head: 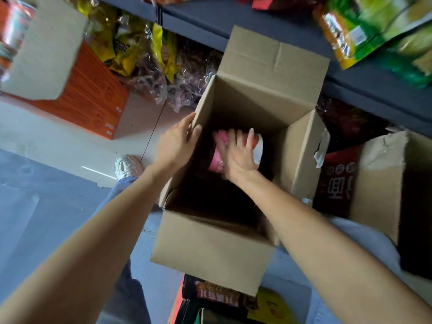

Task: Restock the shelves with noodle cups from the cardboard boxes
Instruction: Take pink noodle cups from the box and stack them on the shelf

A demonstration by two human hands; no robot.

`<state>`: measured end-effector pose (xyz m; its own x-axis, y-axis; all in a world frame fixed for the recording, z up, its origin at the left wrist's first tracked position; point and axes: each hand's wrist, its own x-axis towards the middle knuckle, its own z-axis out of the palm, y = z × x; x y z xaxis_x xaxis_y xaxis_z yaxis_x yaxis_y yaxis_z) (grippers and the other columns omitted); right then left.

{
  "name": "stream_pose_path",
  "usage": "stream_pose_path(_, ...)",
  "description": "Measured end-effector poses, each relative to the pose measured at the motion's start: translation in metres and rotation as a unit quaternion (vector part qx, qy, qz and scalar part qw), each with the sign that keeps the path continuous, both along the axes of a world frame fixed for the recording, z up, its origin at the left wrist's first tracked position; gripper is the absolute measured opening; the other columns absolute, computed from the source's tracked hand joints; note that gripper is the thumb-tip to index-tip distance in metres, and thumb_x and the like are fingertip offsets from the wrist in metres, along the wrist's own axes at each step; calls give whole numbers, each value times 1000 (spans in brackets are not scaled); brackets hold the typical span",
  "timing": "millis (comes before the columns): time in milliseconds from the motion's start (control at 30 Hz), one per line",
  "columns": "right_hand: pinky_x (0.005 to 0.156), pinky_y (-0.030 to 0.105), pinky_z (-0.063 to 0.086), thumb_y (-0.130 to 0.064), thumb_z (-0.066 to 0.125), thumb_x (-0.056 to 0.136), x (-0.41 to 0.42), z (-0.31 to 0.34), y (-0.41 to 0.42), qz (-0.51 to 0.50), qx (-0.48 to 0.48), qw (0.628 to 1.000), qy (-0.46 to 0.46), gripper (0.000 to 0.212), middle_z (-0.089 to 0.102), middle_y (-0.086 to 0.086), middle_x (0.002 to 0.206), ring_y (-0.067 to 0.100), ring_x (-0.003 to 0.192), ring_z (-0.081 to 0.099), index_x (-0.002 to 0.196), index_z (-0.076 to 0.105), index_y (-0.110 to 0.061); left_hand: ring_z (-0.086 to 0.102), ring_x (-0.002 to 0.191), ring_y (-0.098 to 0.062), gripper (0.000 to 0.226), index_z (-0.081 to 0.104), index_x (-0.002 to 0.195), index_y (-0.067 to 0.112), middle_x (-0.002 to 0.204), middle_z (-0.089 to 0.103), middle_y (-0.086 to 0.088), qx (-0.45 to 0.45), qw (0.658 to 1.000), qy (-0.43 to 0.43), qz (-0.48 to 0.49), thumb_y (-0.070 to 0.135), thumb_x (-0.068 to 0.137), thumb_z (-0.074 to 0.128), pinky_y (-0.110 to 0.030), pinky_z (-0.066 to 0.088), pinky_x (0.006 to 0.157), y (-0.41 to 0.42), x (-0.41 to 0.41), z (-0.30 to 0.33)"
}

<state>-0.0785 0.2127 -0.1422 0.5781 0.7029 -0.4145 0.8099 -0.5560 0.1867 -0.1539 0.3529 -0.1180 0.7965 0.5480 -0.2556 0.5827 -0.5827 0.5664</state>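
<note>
a plain brown cardboard box stands open, all four flaps folded outward, its inside dark. deep inside lies a pink noodle cup with a white rim, tipped on its side and blurred. the dark grey shelf edge runs just behind the box.

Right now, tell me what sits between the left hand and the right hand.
In the head view, only the open box's left wall separates them: the left hand grips its edge outside, while the right hand reaches the pink noodle cup inside.
</note>
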Motion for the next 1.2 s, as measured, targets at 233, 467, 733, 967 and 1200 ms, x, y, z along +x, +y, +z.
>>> stream_pose_path(233,114,58,6,-31,86,45,-21,156,-73,186,286,937,-79,120,38,13,147,30,137,31,145,24,-10,59,91,-11,41,56,113,22,109,60,4,-392,899,-91,172,54,95,37,-22,44,82,-26,-37,111)
stream_pose_path(467,114,57,-2,3,17,99,-63,285,-130,447,266,823,-229,64,10,0,155,24,146,-3,151,1,-29,57,119,-25,87,44,137,14,126,62,-9,-594,792,-138,-13,72,73,55,-40,50,93,-72,-122,220)
stream_pose_path(733,108,49,36,-17,51,89,-129,336,-176,74,609,789,44,41,33,-5,144,10,138,28,128,54,-27,66,103,-26,99,43,134,15,115,66,-8,-427,829,-351,82,45,52,89,-43,56,84,-131,-172,282)
stream_pose_path(967,81,10,48,-39,71,71,-141,357,-142,-119,645,651,381,74,48,-20,128,-9,112,52,132,29,-36,64,107,-17,95,33,142,23,125,60,-6,-328,844,-420,64,23,61,84,-33,57,80,-134,-159,300)
stream_pose_path(1200,82,-5,34,-41,69,75,-54,364,-33,-93,637,669,372,87,31,-42,129,-31,112,32,142,13,-47,48,119,7,112,24,141,24,132,48,13,-194,877,-438,40,43,52,89,-10,44,91,-27,-74,317)
